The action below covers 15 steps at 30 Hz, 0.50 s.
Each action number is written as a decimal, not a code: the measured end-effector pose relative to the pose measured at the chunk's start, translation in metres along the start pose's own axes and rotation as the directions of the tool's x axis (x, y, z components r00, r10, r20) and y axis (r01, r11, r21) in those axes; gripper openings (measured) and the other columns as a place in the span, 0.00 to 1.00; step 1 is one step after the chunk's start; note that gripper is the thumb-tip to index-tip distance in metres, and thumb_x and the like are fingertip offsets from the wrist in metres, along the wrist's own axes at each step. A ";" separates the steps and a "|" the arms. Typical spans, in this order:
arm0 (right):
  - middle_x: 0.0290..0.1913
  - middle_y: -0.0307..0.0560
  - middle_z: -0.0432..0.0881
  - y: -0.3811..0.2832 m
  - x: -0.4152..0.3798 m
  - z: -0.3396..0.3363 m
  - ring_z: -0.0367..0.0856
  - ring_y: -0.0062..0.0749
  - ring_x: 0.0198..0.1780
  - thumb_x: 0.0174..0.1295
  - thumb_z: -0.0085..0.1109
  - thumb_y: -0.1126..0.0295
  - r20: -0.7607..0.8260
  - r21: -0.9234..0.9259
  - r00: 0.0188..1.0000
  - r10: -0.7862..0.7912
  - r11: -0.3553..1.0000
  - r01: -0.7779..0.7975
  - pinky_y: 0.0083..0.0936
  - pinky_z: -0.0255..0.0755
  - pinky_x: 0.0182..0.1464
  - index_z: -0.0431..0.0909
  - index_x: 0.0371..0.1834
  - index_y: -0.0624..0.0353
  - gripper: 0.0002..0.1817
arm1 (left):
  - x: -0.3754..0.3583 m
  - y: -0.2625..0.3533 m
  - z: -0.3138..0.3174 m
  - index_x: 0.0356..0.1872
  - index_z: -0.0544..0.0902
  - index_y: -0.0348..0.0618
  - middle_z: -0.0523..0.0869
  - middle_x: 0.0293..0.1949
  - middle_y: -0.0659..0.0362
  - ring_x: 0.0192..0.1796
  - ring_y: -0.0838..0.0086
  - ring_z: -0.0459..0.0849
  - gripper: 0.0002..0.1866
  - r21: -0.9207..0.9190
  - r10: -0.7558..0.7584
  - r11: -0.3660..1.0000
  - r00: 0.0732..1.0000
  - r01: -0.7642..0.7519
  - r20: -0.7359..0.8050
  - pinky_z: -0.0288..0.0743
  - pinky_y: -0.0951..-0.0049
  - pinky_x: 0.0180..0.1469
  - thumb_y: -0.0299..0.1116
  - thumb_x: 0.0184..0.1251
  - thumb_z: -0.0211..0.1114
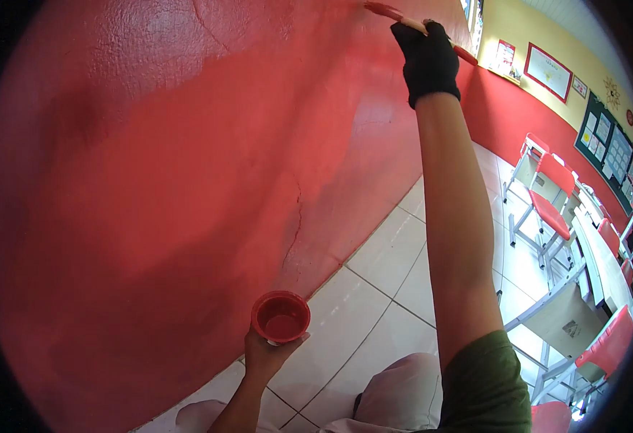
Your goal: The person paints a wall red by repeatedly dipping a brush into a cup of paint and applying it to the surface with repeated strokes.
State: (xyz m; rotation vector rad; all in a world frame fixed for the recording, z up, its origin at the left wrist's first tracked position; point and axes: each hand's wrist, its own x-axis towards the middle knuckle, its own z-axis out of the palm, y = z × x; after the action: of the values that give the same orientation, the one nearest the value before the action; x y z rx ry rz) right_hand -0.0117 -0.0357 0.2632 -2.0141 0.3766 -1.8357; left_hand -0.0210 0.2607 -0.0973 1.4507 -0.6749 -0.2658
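In a black fingerless glove, my right hand [430, 59] is raised at the top of the view, closed around the handle of a paintbrush [410, 24]. The red bristles lie at or very near the red wall [186, 180]; whether they touch it cannot be made out. Low in the view, my bare left hand [269, 357] holds a small red cup [281, 317] from below, its opening facing up. Red paint shows inside the cup. Glossier and duller patches of red cover the wall, and a thin crack runs down its middle.
White floor tiles [352, 317] meet the wall along a diagonal edge. Red chairs [549, 213] and desks [558, 310] stand on the right. Behind them, a framed sheet [548, 71] and a dark notice board [607, 144] hang on the far wall. My knees are at the bottom.
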 end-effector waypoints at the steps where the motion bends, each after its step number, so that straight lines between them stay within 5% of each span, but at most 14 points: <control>1: 0.46 0.55 0.83 0.008 -0.003 0.003 0.83 0.38 0.47 0.61 0.61 0.63 -0.007 -0.009 0.999 -0.052 0.999 0.052 0.27 0.75 0.48 0.73 0.51 0.65 0.20 | 0.000 0.000 0.000 0.51 0.74 0.39 0.82 0.47 0.58 0.48 0.74 0.81 0.33 0.004 0.030 1.000 1.000 -0.030 0.002 0.78 0.72 0.47 0.26 0.41 0.81; 5: 0.40 0.47 0.83 0.051 -0.062 0.017 0.81 0.33 0.45 0.58 0.65 0.58 0.044 -0.144 0.997 -0.058 0.987 0.064 0.29 0.74 0.46 0.75 0.45 0.61 0.20 | -0.004 -0.001 0.000 0.53 0.73 0.38 0.82 0.49 0.55 0.51 0.69 0.81 0.36 0.025 -0.048 0.999 0.998 0.048 0.026 0.76 0.69 0.50 0.34 0.39 0.82; 6: 0.39 0.47 0.83 0.047 -0.079 0.013 0.81 0.33 0.45 0.61 0.61 0.63 0.134 0.002 0.982 0.132 0.991 -0.134 0.26 0.73 0.43 0.75 0.41 0.63 0.14 | -0.004 0.005 0.000 0.53 0.73 0.39 0.82 0.49 0.55 0.51 0.69 0.81 0.36 0.025 -0.035 0.999 0.999 0.035 0.015 0.76 0.69 0.50 0.34 0.39 0.82; 7: 0.39 0.47 0.83 0.061 -0.077 0.011 0.81 0.33 0.45 0.61 0.61 0.63 0.137 0.005 0.982 0.126 0.992 -0.128 0.26 0.73 0.43 0.75 0.41 0.63 0.14 | -0.005 0.008 0.001 0.53 0.73 0.39 0.82 0.49 0.55 0.51 0.69 0.81 0.36 0.027 -0.022 0.999 1.000 0.022 0.002 0.76 0.69 0.50 0.34 0.39 0.82; 8: 0.38 0.49 0.82 0.086 -0.073 0.006 0.82 0.35 0.45 0.61 0.58 0.65 0.233 0.545 0.912 0.338 0.732 -0.410 0.26 0.74 0.44 0.75 0.39 0.65 0.12 | -0.005 0.008 0.002 0.53 0.73 0.39 0.82 0.49 0.55 0.51 0.69 0.81 0.36 0.028 -0.017 0.999 1.000 0.018 -0.004 0.76 0.69 0.50 0.34 0.39 0.82; 9: 0.37 0.50 0.81 0.101 -0.070 0.004 0.82 0.37 0.44 0.62 0.55 0.68 0.427 0.836 0.795 0.430 0.147 -0.529 0.27 0.76 0.44 0.74 0.38 0.66 0.11 | -0.006 0.007 0.003 0.53 0.73 0.39 0.82 0.49 0.55 0.51 0.69 0.81 0.37 0.030 -0.005 1.000 1.000 0.006 -0.012 0.76 0.69 0.50 0.33 0.39 0.82; 10: 0.36 0.53 0.80 0.067 -0.068 0.000 0.82 0.40 0.42 0.62 0.49 0.71 0.251 0.797 0.888 0.386 0.439 -0.416 0.31 0.79 0.44 0.74 0.36 0.69 0.10 | -0.008 0.006 0.003 0.53 0.73 0.39 0.81 0.49 0.55 0.51 0.69 0.81 0.37 0.034 0.004 0.999 1.000 -0.004 -0.015 0.76 0.69 0.50 0.33 0.39 0.82; 11: 0.36 0.53 0.80 0.104 -0.046 0.012 0.83 0.38 0.40 0.61 0.51 0.69 -0.028 0.293 1.000 0.002 0.956 0.006 0.30 0.81 0.46 0.74 0.34 0.68 0.10 | -0.008 0.004 0.002 0.53 0.73 0.39 0.81 0.49 0.55 0.51 0.69 0.81 0.37 0.044 0.005 0.999 1.000 -0.005 -0.009 0.76 0.69 0.50 0.33 0.39 0.82; 12: 0.34 0.49 0.81 0.058 -0.042 0.004 0.83 0.34 0.39 0.62 0.51 0.68 -0.019 0.384 0.998 -0.063 0.921 0.065 0.26 0.80 0.43 0.74 0.33 0.68 0.11 | -0.008 0.000 0.002 0.53 0.73 0.39 0.81 0.49 0.54 0.51 0.69 0.81 0.36 0.032 0.000 0.999 1.000 0.000 -0.001 0.77 0.69 0.50 0.33 0.39 0.82; 15: 0.33 0.46 0.83 0.014 -0.029 0.007 0.84 0.30 0.39 0.63 0.54 0.64 -0.048 0.278 0.994 0.101 0.957 -0.083 0.25 0.76 0.40 0.76 0.34 0.65 0.12 | -0.006 -0.001 0.002 0.52 0.74 0.38 0.82 0.47 0.56 0.49 0.71 0.81 0.34 0.032 -0.015 0.999 1.000 0.014 0.023 0.77 0.71 0.48 0.29 0.40 0.81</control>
State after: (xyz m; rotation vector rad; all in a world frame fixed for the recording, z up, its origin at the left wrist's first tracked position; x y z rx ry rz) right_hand -0.0065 -0.0348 0.2307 -1.7271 0.2131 -1.7864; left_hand -0.0267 0.2621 -0.0997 1.4855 -0.6898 -0.2844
